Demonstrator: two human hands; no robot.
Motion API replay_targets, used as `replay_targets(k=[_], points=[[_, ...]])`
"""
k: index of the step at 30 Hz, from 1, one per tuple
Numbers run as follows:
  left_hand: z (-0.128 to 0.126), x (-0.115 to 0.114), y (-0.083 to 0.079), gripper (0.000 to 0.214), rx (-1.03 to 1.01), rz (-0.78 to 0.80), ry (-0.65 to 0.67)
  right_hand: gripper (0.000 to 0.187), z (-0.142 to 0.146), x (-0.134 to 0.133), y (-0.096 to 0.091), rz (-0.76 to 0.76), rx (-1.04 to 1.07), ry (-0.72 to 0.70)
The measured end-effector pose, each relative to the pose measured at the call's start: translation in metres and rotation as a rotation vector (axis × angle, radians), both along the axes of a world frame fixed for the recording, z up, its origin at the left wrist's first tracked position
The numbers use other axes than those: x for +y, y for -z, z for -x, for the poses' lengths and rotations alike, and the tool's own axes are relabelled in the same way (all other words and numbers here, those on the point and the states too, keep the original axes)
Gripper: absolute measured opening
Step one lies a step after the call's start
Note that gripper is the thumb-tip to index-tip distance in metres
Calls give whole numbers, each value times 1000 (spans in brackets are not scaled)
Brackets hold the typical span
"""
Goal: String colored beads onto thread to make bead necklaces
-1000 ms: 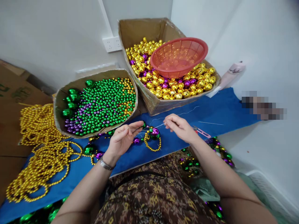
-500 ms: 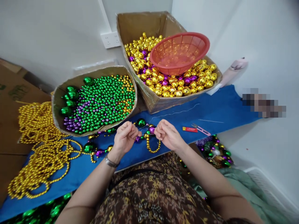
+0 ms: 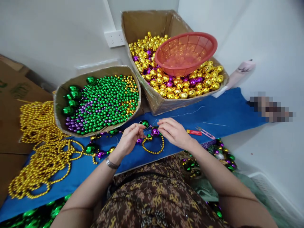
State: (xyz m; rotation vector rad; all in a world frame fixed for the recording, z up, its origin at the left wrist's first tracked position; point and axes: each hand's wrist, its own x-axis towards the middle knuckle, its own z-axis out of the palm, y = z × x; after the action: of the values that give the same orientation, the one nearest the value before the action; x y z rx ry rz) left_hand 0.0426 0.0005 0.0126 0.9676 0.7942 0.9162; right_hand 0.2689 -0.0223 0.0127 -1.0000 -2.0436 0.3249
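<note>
My left hand [image 3: 133, 136] is closed in a pinch on a thin clear thread, which curls up from the fingertips. My right hand [image 3: 174, 132] hovers opposite with its fingers stretched and loosely curved beside the beads; I see nothing held in it. Between my hands lies a bead garland, with a large green ball [image 3: 144, 123], a purple ball [image 3: 155, 131] and a small green bead [image 3: 149, 136]. From it hangs a loop of small gold beads [image 3: 153, 152]. The garland continues left past my left wrist, where another green ball [image 3: 90, 148] shows.
A carton [image 3: 140, 95] of green, purple and gold beads stands behind my left hand. Farther back is a bigger carton [image 3: 161, 106] of gold balls with a red basket [image 3: 186, 53] on top. Pink thread snips [image 3: 206, 133], a red-yellow packet [image 3: 194, 132] and gold bead strands [image 3: 45, 171] lie on the blue cloth [image 3: 228, 107].
My hands have moved a little apart, and the right fingers have loosened from a pinch and stretched out. The gold bead loop has spread wider on the cloth.
</note>
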Motion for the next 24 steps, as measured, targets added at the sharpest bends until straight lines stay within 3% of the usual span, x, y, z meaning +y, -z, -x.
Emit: replay_targets(k=[3,8,11,15,20,24], points=[[0,4,-6,26,120,-65,98,15,10,18,-16,-265,-181,-38],[2,7,-5,25,273,-161,257,23,37,55,-20,-378,-305,-173],[3,5,-3,28,252,-65,242,21,43,66,-16,-306,-291,-117],[4,3,0,27,132,51,165,22,33,53,-12,-159,-120,30],[5,2,-1,25,77,59,168,19,25,24,2,61,30,-153],[5,1,-2,24,73,45,167,18,31,20,12,179,-21,-156]])
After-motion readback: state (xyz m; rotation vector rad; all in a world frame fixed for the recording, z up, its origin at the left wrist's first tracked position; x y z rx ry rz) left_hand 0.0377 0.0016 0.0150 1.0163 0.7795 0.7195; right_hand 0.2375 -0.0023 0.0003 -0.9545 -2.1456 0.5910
